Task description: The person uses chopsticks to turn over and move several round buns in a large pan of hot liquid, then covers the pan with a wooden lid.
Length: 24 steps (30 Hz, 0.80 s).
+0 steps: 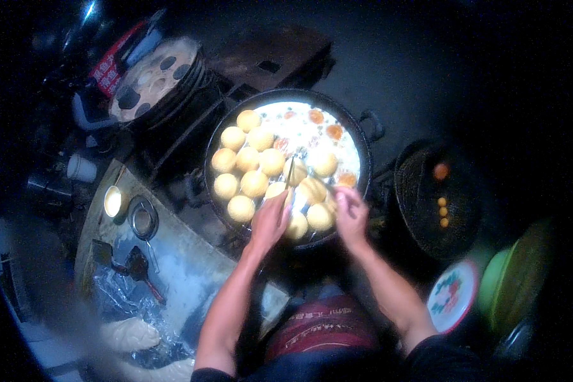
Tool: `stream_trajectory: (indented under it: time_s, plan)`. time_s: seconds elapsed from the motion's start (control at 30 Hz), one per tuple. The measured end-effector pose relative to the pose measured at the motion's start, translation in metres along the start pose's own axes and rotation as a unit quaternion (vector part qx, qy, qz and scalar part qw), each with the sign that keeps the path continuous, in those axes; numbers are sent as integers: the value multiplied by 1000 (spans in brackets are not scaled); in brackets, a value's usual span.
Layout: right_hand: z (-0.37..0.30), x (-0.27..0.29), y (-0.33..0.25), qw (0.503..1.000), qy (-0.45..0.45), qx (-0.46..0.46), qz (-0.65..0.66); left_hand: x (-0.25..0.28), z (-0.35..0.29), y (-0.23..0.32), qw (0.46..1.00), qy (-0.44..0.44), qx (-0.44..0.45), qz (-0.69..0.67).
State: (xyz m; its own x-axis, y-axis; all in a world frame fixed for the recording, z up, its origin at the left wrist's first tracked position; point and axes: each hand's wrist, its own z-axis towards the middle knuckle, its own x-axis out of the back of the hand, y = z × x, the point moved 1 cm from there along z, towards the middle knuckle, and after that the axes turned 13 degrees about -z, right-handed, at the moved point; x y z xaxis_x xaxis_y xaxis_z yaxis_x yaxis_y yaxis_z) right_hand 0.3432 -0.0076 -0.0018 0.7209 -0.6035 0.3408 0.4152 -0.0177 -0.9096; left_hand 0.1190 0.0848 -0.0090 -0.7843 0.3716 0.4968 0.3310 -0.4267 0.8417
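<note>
Golden balls [254,183] crowd the left and lower parts of the round dark pan [290,95], inside its rim. To the left, we see a counter [197,258], its edge curving close to the pan. Our left hand [272,219] crosses the lower rim, fingers closed on a thin dark tool [291,173] among the balls. Toward the upper right, orange-brown pieces [334,132] sit with looser room. Our right hand [352,219] has bent fingers; we cannot tell whether they grip anything. Farther right, a gap precedes a dark vessel [420,210].

The golden balls [254,183] look smooth, the crumpled clear plastic [122,294] glossy.
</note>
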Motion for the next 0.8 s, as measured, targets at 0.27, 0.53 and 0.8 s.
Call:
stream_trajectory:
  time_s: [0.27,0.53,0.8]
  plan:
    - [20,30,28,997,41,-25,-64,-15,-10,6,999,-41,-15,10]
    - [6,31,21,997,14,34,-66,-12,-12,10,999,-12,-5,37]
    - [8,38,11,997,22,37,-63,-14,-11,8,999,12,-17,37]
